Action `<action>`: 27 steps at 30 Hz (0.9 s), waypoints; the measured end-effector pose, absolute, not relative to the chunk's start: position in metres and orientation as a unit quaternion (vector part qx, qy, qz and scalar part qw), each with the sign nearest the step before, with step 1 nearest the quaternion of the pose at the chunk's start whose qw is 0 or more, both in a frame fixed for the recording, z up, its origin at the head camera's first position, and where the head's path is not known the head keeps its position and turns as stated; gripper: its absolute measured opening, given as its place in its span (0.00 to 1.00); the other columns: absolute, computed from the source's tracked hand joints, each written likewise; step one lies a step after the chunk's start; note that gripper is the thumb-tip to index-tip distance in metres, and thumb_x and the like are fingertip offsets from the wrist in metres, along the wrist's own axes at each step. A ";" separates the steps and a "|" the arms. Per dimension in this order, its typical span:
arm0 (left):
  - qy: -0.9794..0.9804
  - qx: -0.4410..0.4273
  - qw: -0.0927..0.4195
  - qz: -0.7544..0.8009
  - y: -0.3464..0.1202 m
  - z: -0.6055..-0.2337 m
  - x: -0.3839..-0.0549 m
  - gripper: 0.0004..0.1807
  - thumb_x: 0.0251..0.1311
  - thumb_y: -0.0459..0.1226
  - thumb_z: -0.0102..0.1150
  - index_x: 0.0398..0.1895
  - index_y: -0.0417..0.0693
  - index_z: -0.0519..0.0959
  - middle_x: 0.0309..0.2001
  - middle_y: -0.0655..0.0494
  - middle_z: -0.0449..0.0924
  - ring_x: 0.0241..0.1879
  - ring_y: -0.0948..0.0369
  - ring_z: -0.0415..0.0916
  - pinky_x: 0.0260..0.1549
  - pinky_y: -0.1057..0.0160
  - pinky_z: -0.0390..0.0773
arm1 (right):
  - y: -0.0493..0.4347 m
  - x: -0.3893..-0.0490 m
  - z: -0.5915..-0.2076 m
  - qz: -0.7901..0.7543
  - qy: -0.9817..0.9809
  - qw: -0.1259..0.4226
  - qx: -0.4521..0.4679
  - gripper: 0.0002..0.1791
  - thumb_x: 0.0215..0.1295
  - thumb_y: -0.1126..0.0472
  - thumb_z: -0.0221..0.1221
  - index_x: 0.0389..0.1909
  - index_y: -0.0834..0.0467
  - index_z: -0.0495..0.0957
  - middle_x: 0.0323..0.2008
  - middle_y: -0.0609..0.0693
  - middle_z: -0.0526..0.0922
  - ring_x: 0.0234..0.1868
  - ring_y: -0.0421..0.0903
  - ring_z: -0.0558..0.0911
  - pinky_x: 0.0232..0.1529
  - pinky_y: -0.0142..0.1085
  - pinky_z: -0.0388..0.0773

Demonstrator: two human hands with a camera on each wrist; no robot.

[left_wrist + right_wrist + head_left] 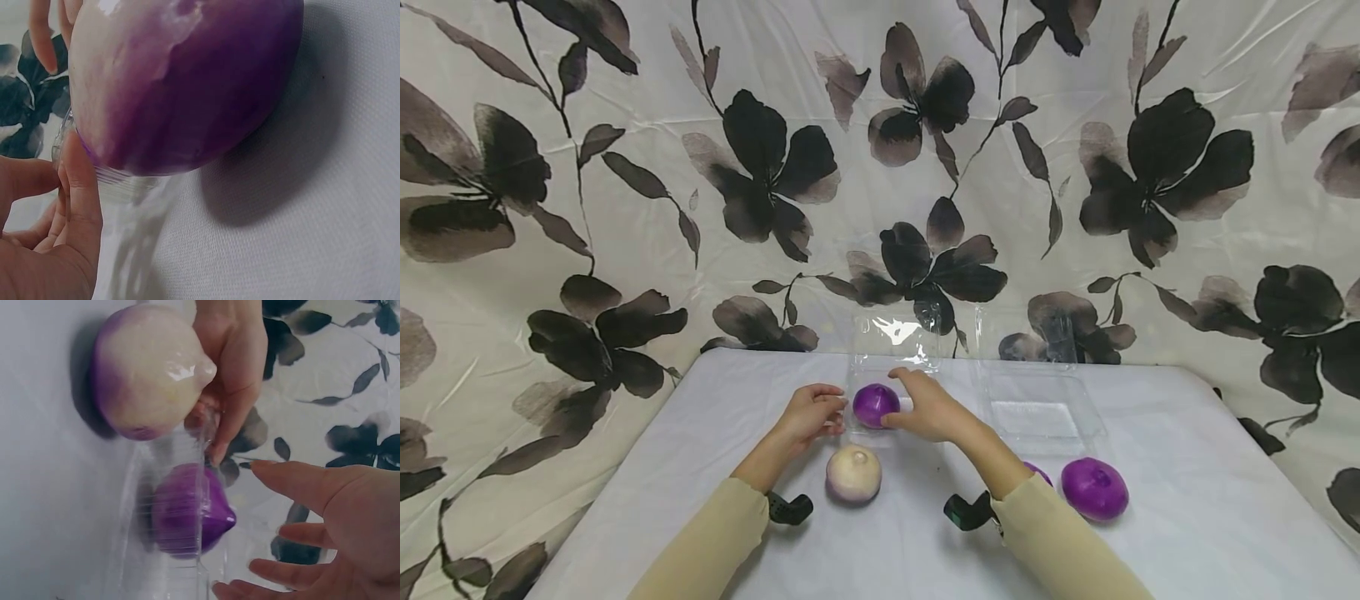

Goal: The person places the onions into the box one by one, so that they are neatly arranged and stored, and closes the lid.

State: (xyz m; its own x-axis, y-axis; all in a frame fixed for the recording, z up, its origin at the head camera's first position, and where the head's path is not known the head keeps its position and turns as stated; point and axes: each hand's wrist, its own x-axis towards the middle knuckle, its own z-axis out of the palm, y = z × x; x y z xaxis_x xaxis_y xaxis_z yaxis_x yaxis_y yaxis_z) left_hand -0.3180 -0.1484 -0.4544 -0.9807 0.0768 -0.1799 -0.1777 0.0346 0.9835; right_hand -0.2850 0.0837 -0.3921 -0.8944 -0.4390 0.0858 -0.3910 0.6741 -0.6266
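My left hand (808,417) pinches the near left rim of a clear plastic clamshell box (200,569) between thumb and fingers. A shiny purple onion (876,406) sits inside that box with its pointed tip up. Over the box's right side is my right hand (932,408), fingers spread and thumb apart, close beside the onion; the right wrist view shows its palm holding nothing. Just in front of the box stands a larger, pale turnip-like vegetable (853,473), whose purple underside (206,94) fills much of the left wrist view.
A second clear clamshell box (1030,417) stands open on the right, its lid raised at the back. Nearer me lies another purple onion (1094,489), and one more (1037,472) is partly hidden behind my right forearm. A flowered cloth (925,183) hangs behind the white table (700,433).
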 end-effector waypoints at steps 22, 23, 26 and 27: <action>0.715 -0.034 0.093 0.692 -0.149 -0.454 -0.317 0.20 0.70 0.28 0.57 0.61 0.27 0.70 0.39 0.46 0.79 0.28 0.63 0.73 0.27 0.68 0.85 | 0.099 -0.248 -0.383 -0.367 0.876 0.049 -0.308 0.33 0.67 0.54 0.66 0.68 0.64 0.69 0.65 0.63 0.75 0.63 0.62 0.76 0.63 0.56 0.76; 0.716 -0.035 0.093 0.691 -0.149 -0.454 -0.317 0.20 0.70 0.28 0.56 0.61 0.27 0.70 0.39 0.46 0.79 0.28 0.63 0.73 0.27 0.68 0.85 | 0.099 -0.247 -0.383 -0.369 0.875 0.050 -0.310 0.33 0.67 0.54 0.66 0.68 0.64 0.69 0.65 0.63 0.75 0.62 0.62 0.76 0.62 0.56 0.77; 0.715 -0.035 0.094 0.692 -0.149 -0.455 -0.318 0.20 0.70 0.28 0.56 0.62 0.27 0.70 0.38 0.48 0.79 0.27 0.63 0.73 0.27 0.68 0.85 | 0.100 -0.244 -0.385 -0.375 0.871 0.056 -0.314 0.33 0.67 0.54 0.66 0.68 0.63 0.69 0.65 0.63 0.75 0.61 0.62 0.77 0.60 0.57 0.78; 0.714 -0.035 0.093 0.693 -0.149 -0.455 -0.318 0.20 0.70 0.28 0.56 0.61 0.27 0.70 0.38 0.48 0.79 0.27 0.63 0.73 0.27 0.68 0.85 | 0.100 -0.243 -0.386 -0.377 0.869 0.057 -0.315 0.33 0.67 0.54 0.66 0.68 0.63 0.69 0.65 0.63 0.75 0.61 0.62 0.77 0.59 0.57 0.79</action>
State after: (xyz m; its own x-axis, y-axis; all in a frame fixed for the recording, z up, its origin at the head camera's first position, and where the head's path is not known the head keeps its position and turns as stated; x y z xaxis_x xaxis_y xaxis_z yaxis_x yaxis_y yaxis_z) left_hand -0.3181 -0.1492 -0.4549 -0.9802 0.0790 -0.1818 -0.1793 0.0384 0.9831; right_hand -0.2429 0.1004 -0.3859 -0.7956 -0.5897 0.1386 -0.5040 0.5175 -0.6914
